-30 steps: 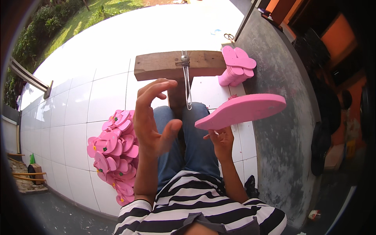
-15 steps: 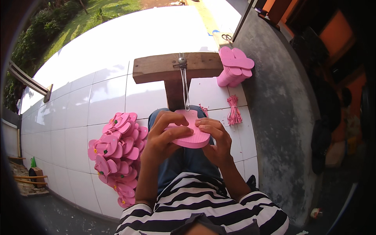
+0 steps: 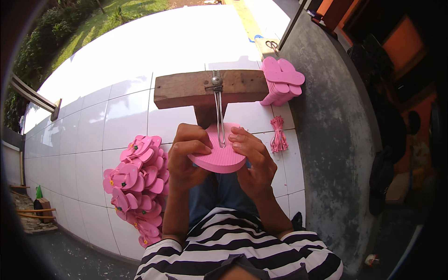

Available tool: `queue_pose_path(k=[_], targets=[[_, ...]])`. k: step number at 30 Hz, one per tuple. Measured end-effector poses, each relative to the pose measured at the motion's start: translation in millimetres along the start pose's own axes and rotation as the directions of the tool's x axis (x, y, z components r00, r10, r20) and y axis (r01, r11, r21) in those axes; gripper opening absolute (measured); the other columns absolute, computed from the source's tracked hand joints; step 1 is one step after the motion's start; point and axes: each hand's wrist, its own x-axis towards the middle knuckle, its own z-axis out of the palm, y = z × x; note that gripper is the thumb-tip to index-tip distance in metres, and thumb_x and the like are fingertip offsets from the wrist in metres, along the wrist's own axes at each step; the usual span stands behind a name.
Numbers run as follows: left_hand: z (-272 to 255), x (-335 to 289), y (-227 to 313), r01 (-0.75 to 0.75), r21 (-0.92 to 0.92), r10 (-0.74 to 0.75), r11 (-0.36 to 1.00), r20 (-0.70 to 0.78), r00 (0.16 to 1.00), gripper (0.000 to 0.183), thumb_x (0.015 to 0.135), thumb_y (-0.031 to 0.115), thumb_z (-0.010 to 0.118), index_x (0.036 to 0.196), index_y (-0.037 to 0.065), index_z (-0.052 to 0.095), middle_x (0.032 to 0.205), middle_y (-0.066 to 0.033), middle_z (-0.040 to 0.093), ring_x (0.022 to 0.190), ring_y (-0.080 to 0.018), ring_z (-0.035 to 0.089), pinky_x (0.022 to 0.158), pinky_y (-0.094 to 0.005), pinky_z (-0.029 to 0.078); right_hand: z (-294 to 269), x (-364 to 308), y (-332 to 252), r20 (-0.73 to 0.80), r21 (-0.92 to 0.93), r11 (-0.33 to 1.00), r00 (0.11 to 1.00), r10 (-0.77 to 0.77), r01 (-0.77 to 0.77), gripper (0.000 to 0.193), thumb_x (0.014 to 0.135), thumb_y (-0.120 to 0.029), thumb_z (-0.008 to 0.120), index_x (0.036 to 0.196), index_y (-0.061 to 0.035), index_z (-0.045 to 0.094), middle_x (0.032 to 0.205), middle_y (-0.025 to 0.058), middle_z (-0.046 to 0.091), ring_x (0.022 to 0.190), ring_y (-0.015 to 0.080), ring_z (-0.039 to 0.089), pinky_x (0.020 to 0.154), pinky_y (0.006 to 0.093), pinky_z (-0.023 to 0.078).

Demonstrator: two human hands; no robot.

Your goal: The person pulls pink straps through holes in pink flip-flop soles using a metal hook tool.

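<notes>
Both my hands grip a pink ribbed flip-flop sole (image 3: 218,161) above my lap. My left hand (image 3: 190,154) closes round its left edge, thumb and bent fingers pressing the top. My right hand (image 3: 254,161) clasps the right edge, fingertips lying on the ribbed face. A long metal wire loop (image 3: 218,112) runs down from a T-shaped wooden stand (image 3: 182,91), and its rounded end overlies the sole's top. Whether the loop passes into a hole in the sole I cannot tell. The sole's underside is hidden.
Left on the white tiles lies a heap of pink flip-flops (image 3: 144,186) with small flowers. At the right stand stacked pink soles (image 3: 281,81) and a tied bundle of pink straps (image 3: 278,134). Scissors (image 3: 271,45) lie beyond them. A grey concrete floor (image 3: 331,140) borders the tiles.
My hands have pushed the sole forward and slightly up, toward the stand. The wire's end, previously at the sole's far edge, now overlaps its ribbed top.
</notes>
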Motion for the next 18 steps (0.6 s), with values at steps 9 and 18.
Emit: queue_pose_path(k=[9,18], targets=[[12.7,32.3,8.2,0.382,0.419,-0.344,0.823,-0.166,0.924,0.053,0.081,0.018,0.080,0.122,0.007,0.048,0.141,-0.0194,0.034,0.126,-0.0308,0.037,0.103,-0.0437,0.032,12.0,20.3,6.2,-0.048,-0.208,0.919,0.941,0.334,-0.336,0.050,0.088,-0.014,0.072,0.134,-0.0080,0.055,0.104,0.0092,0.046,0.094,0.0184,0.049,0.075,0.0309,0.046],[-1.9,57.6,-22.6,0.275,0.725,-0.205,0.631,-0.186,0.961,0.080,0.067,0.044,0.087,0.129,0.009,0.052,0.139,-0.0139,0.046,0.134,-0.0333,0.036,0.107,-0.0516,0.019,29.4,17.3,64.3,-0.292,0.058,0.903,0.857,0.423,-0.426,0.040,0.081,-0.018,0.080,0.103,-0.0039,0.050,0.089,0.0042,0.045,0.073,0.0124,0.043,0.065,0.0286,0.040]])
